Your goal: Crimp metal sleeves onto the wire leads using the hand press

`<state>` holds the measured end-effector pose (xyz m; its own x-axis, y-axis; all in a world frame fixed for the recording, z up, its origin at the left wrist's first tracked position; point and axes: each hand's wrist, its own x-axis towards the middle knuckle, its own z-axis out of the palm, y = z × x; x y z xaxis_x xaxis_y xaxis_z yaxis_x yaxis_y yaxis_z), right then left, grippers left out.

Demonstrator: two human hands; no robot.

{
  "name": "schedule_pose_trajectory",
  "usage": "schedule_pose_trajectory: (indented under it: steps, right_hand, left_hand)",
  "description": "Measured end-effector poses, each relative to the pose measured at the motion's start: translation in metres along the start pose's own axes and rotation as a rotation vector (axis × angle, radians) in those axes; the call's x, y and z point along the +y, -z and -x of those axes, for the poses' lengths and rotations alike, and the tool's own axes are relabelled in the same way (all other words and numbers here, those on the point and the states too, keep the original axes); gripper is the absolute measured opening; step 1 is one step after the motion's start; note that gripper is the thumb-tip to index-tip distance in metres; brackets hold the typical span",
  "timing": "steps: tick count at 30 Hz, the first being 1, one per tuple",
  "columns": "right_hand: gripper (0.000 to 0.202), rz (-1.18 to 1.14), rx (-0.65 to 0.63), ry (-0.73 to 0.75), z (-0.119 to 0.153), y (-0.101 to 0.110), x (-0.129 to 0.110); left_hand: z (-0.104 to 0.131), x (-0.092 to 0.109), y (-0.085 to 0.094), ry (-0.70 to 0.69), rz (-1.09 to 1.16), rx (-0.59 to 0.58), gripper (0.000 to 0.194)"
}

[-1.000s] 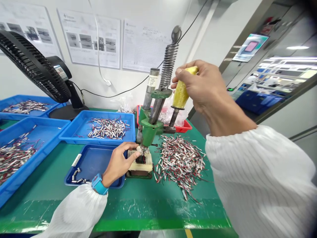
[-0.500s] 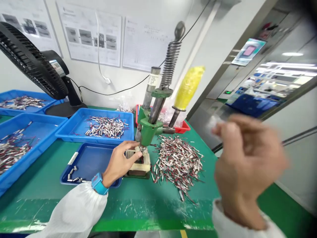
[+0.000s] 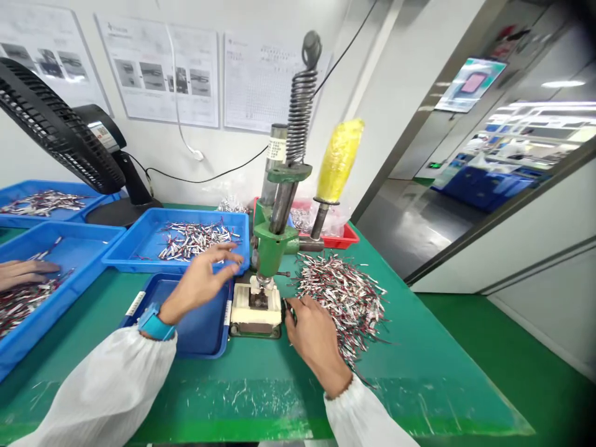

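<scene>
Left hand (image 3: 201, 279), grip open, hovers over tray rims (image 3: 153, 269); right hand (image 3: 314, 335), grip unclear, between press (image 3: 272, 251) and pile (image 3: 342, 295).

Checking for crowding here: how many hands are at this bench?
3: left hand by the dark blue tray, right hand beside the press, another person's hand over the front left tray.

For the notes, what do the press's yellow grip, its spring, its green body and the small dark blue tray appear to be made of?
Grip: crinkled, glossy yellow wrap, likely plastic film or tape; the core is hidden.
Spring: bare steel, by its grey metallic sheen.
Green body: probably painted cast metal, given its thick, solid shape.
Tray: smooth molded plastic, judging by its even color and rounded corners.
</scene>
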<state>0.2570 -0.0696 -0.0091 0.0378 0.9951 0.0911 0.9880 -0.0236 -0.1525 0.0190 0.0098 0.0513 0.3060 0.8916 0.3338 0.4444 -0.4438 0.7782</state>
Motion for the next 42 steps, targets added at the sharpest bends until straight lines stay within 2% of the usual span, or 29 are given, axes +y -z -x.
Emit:
schedule_pose_trajectory:
  steps: [2,3,5,7,9,12,15,17,22,25,27,31,34,39,42]
  right_hand:
    - [0.030,0.006,0.037,-0.001,-0.006,-0.003,0.003]
    - [0.029,0.010,0.047,0.008,-0.008,-0.006,0.004]
    - [0.027,0.033,0.055,0.029,-0.013,-0.012,0.008]
    - [0.025,0.075,0.061,0.039,-0.018,-0.019,0.011]
    - [0.025,0.103,0.084,0.017,-0.023,-0.026,0.011]
    - [0.023,0.093,0.117,-0.026,-0.029,-0.031,0.011]
    - [0.020,-0.011,0.146,-0.049,-0.031,-0.033,0.013]
    - [0.019,-0.183,0.180,-0.065,-0.033,-0.034,0.016]
    - [0.039,-0.891,0.358,-0.266,-0.031,-0.028,0.014]
    - [0.041,-1.185,0.508,-0.340,-0.022,-0.015,0.000]
    - [0.044,-1.282,0.531,-0.344,-0.014,-0.007,-0.013]
    - [0.046,-1.341,0.479,-0.228,0.003,-0.003,-0.043]
    - [0.043,-1.337,0.494,-0.166,0.007,-0.008,-0.060]
    - [0.048,-1.430,0.500,-0.255,-0.001,-0.011,-0.075]
    - [0.058,-1.576,0.405,-0.312,-0.002,-0.008,-0.079]
  left_hand:
    - [-0.003,-0.015,0.027,-0.006,-0.161,0.207,0.037]
    - [-0.002,-0.022,0.042,0.009,-0.205,0.249,0.042]
    - [0.007,-0.033,0.076,0.056,-0.280,0.249,0.042]
    - [0.024,-0.040,0.108,0.112,-0.387,0.174,0.036]
    - [0.046,-0.042,0.133,0.162,-0.518,0.061,0.030]
    - [0.079,-0.041,0.146,0.216,-0.668,-0.157,0.020]
    - [0.101,-0.040,0.137,0.243,-0.790,-0.338,0.021]
    - [0.107,-0.039,0.126,0.248,-0.875,-0.410,0.025]
    - [0.104,-0.047,0.107,0.194,-1.034,-0.466,0.016]
    - [0.103,-0.057,0.101,0.128,-1.022,-0.410,0.022]
    - [0.103,-0.062,0.097,0.087,-0.905,-0.328,0.021]
    - [0.098,-0.057,0.077,0.073,-0.512,-0.113,0.011]
    - [0.090,-0.046,0.054,0.088,-0.322,-0.009,0.015]
    - [0.073,-0.032,0.019,0.160,-0.046,0.065,0.015]
    - [0.063,-0.025,0.004,0.200,0.103,0.131,0.022]
